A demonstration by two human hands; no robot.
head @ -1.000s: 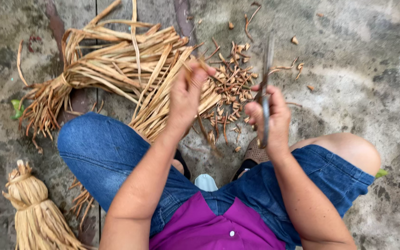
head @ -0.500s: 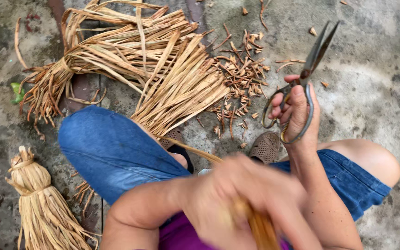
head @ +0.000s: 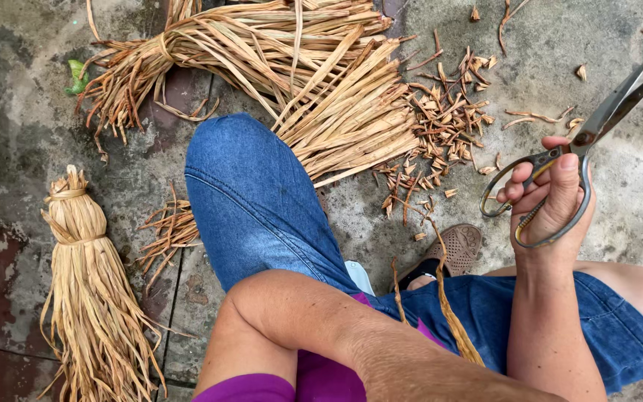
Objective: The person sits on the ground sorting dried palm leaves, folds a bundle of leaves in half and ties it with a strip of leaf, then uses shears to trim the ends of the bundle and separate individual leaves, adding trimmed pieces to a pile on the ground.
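- My right hand (head: 552, 205) holds a pair of metal scissors (head: 578, 145); the fingers are closed through the loop handles, and the blades point up to the right, almost together.
- My left hand is not visible, only the forearm (head: 351, 339) that crosses the bottom of the view, so I cannot tell if its grip is open or closed.
- A thin dried strip (head: 448, 298) rises from behind this forearm, between my knees.
- On the concrete floor (head: 619, 45) in front of me lies a big loose bundle of dried leaf strips (head: 299, 67), touching my left knee in blue jeans (head: 262, 201).
- Just right of the bundle is a heap of short brown cuttings (head: 440, 126).
- Far on the left, well apart, lies a tied bunch of strips (head: 87, 298), like a small broom.
- A brown sandal (head: 455, 249) is below the cuttings.
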